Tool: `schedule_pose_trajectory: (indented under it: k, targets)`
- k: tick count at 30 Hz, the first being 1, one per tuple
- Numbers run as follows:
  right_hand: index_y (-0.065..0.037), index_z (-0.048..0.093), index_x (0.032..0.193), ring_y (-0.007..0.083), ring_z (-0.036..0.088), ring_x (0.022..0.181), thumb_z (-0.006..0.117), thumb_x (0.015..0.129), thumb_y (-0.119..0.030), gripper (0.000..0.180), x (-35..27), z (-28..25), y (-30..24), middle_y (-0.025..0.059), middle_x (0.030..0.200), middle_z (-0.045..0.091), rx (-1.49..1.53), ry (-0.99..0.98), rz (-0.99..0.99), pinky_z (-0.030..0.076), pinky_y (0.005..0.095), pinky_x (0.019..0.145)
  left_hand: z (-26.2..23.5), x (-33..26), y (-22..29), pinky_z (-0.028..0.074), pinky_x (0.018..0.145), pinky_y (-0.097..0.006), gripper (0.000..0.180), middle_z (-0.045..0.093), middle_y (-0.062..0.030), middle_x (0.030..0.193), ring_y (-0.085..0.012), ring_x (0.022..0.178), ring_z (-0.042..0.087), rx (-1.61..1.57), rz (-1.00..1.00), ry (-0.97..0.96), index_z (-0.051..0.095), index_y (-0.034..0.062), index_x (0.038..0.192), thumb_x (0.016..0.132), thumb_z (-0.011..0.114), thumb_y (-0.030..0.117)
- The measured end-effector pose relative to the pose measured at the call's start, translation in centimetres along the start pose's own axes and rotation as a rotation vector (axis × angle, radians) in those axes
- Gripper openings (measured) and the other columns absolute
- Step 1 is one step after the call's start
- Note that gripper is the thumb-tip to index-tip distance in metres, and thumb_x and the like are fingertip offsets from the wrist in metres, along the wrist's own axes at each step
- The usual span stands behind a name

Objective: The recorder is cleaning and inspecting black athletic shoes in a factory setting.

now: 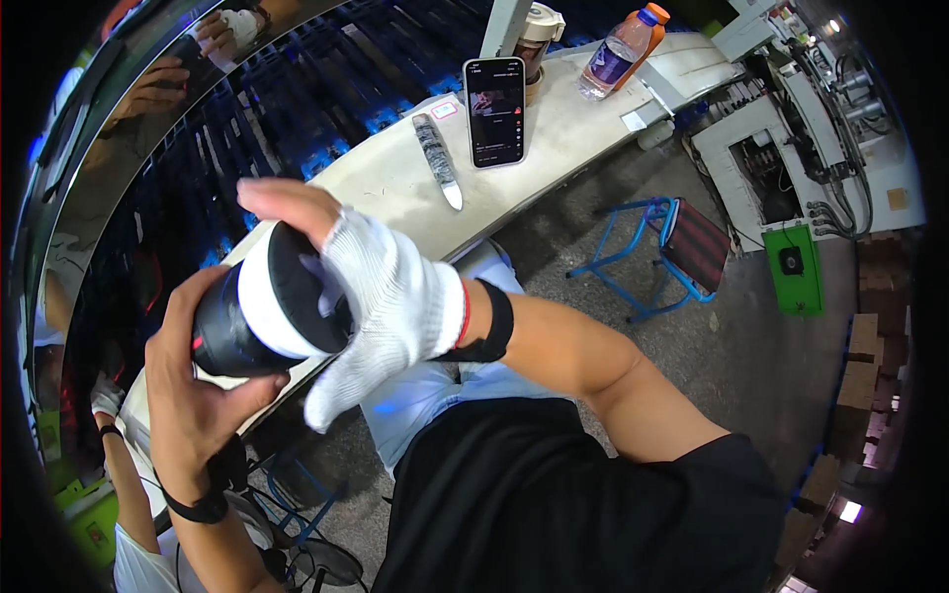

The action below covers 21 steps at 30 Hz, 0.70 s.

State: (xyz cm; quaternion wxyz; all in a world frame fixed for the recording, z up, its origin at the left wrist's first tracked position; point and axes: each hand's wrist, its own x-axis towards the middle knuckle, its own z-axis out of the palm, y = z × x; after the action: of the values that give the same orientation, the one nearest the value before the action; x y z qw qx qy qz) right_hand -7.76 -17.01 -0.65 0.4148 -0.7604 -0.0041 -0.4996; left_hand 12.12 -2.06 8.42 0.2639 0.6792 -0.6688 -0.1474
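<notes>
One cylinder [269, 304] fills the left hand [188, 385], right hand [390, 287] spread wide over it, bare counter edge [499, 210] beyond.

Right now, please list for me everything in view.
Cylinder: one, black and white, left
Ledge: one, cream, upper middle
Knife: one, grey, on ledge
Phone: one, dark, beside knife
Jar: one, brown, behind phone
Bottles: two, clear and orange, on ledge
Machine: one, whitish, upper right
Stool: one, blue, right floor
Green boxes: several, both sides
Cartons: several, brown, right
Slatted bed: one, dark, beyond ledge
Glossy panel: one, dark, upper left
Co-worker's hand: one, gloved white, lower left
Left hand: one, bare, around cylinder
Right hand: one, gloved white, at cylinder
</notes>
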Motion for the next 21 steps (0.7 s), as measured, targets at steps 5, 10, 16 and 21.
schedule_pose_trajectory:
  k: [5,10,16,21]
  targets:
    - [-0.007,0.048,0.153,0.0453,0.059,0.136,0.100,0.065,-0.048,0.111,3.0,0.6,0.0,0.0279,0.154,0.050,0.040,-0.060,0.036,0.050,0.0491,0.112,-1.8,2.5,2.0,0.057,0.100,-0.042,0.090,0.077,-0.0219,0.115,-0.0400,0.111,0.077,0.054,-0.047,-0.073,0.063,-0.0004,0.136,0.058,0.100,0.024]
    - [-0.004,0.054,0.136,0.0196,0.069,0.101,0.098,0.078,-0.025,0.076,2.9,4.4,3.0,0.0120,0.120,0.069,0.279,0.266,0.101,0.057,0.0356,0.092,-2.5,3.1,-0.5,0.058,0.097,-0.040,0.090,0.077,-0.0185,0.110,-0.0335,0.105,0.078,0.004,-0.023,-0.105,0.064,-0.0004,0.132,0.058,0.104,0.030]
    - [-0.009,0.050,0.137,0.0146,0.058,0.110,0.077,0.099,-0.031,0.052,2.1,5.3,6.6,0.0048,0.118,0.058,0.493,0.383,0.254,0.061,0.0480,0.101,-1.5,4.0,-4.7,0.059,0.095,-0.040,0.082,0.076,-0.0194,0.108,-0.0283,0.100,0.075,-0.058,-0.022,-0.069,0.064,-0.0028,0.130,0.065,0.102,0.028]
    - [-0.011,0.054,0.141,0.0173,0.059,0.112,0.066,0.108,-0.020,0.037,2.6,5.1,6.6,0.0061,0.131,0.059,0.753,0.342,0.385,0.055,0.0408,0.100,-1.4,5.1,-4.9,0.059,0.092,-0.041,0.079,0.076,-0.0241,0.102,-0.0326,0.097,0.077,-0.130,-0.082,-0.094,0.066,-0.0065,0.128,0.066,0.100,0.028]
